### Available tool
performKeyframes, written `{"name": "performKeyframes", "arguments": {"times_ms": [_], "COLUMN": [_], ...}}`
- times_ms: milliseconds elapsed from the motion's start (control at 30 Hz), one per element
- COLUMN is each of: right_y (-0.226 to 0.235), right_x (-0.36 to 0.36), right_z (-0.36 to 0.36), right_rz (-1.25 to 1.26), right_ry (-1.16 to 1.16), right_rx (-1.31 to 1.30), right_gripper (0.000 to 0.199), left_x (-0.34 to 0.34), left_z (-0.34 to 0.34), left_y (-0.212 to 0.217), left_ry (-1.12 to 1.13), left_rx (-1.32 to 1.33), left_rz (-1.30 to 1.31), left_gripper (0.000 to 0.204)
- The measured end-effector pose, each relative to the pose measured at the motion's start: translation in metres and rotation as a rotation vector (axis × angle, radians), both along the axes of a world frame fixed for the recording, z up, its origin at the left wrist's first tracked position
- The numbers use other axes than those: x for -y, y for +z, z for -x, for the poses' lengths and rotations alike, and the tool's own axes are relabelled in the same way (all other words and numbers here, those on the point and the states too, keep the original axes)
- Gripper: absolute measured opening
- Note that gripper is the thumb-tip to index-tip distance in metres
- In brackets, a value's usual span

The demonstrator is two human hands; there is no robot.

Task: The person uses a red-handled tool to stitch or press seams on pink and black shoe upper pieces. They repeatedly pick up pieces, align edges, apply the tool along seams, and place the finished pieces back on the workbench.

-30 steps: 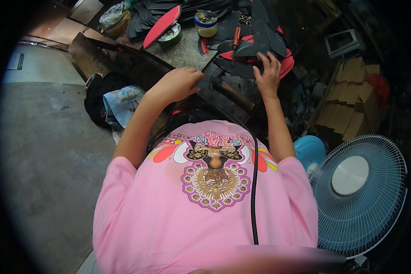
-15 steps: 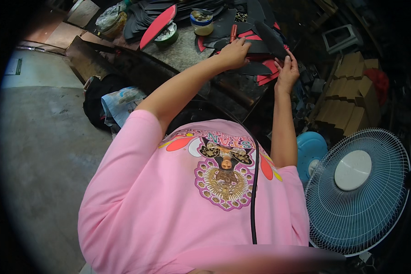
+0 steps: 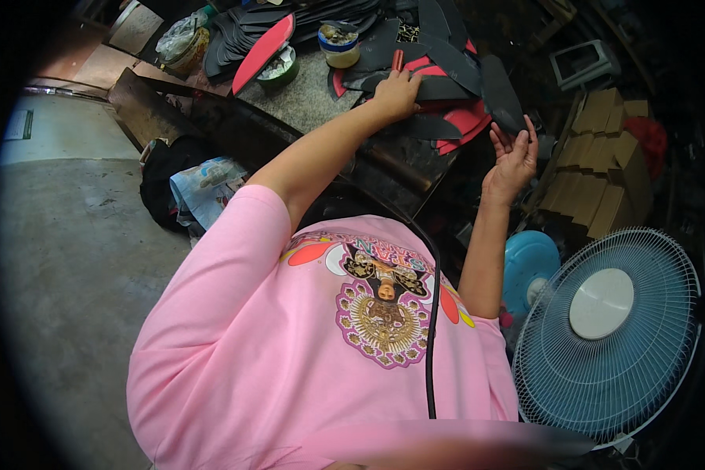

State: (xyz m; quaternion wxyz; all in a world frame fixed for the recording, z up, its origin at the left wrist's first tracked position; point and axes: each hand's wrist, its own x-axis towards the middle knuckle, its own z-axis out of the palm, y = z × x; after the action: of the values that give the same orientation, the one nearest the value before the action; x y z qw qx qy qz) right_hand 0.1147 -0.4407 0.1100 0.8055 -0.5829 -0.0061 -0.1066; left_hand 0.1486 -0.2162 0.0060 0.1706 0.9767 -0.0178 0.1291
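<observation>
My right hand [image 3: 511, 166] pinches the lower tip of a dark shoe sole piece [image 3: 503, 92], which stands up at the bench's right edge. Its other fingers are partly spread. My left hand [image 3: 397, 96] is curled over the work pile, back of the hand up, its fingertips hidden. A red handle [image 3: 398, 60] shows just beyond its knuckles; whether the hand grips it I cannot tell. Around both hands lie overlapping black sole pieces [image 3: 435, 127] and red ones [image 3: 468, 121].
On the bench [image 3: 309, 98] stand a blue-rimmed jar [image 3: 339, 48] and a green bowl [image 3: 283, 72] with a red sole piece [image 3: 265, 53] leaning on it. Black soles [image 3: 243, 41] are stacked behind. Right of me are a fan [image 3: 603, 337] and cardboard boxes [image 3: 591, 172].
My right hand has moved right and toward me, swinging the dark sole piece away from the pile. The left hand stays near the red handle, its fingers drawn in more.
</observation>
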Motion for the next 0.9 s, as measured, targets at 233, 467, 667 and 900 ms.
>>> {"name": "performKeyframes", "arguments": {"times_ms": [233, 467, 667, 900], "right_y": [-0.009, -0.067, -0.098, -0.097], "right_x": [-0.028, -0.026, -0.021, -0.012], "right_z": [-0.040, -0.062, -0.046, -0.029], "right_rz": [0.499, 0.875, 0.750, 0.891], "right_ry": [-0.073, 0.333, 0.343, 0.334], "right_rx": [0.406, 0.237, 0.045, -0.058], "right_gripper": [0.027, 0.039, 0.039, 0.037], "left_x": [-0.004, -0.014, -0.015, -0.007], "left_z": [0.006, 0.006, 0.002, 0.013], "left_y": [-0.005, 0.000, -0.002, -0.002], "left_ry": [-0.020, 0.201, 0.107, -0.006], "left_rx": [-0.059, -0.098, -0.180, -0.216], "left_rz": [-0.090, 0.414, 0.529, 0.066], "left_gripper": [0.043, 0.027, 0.041, 0.062]}}
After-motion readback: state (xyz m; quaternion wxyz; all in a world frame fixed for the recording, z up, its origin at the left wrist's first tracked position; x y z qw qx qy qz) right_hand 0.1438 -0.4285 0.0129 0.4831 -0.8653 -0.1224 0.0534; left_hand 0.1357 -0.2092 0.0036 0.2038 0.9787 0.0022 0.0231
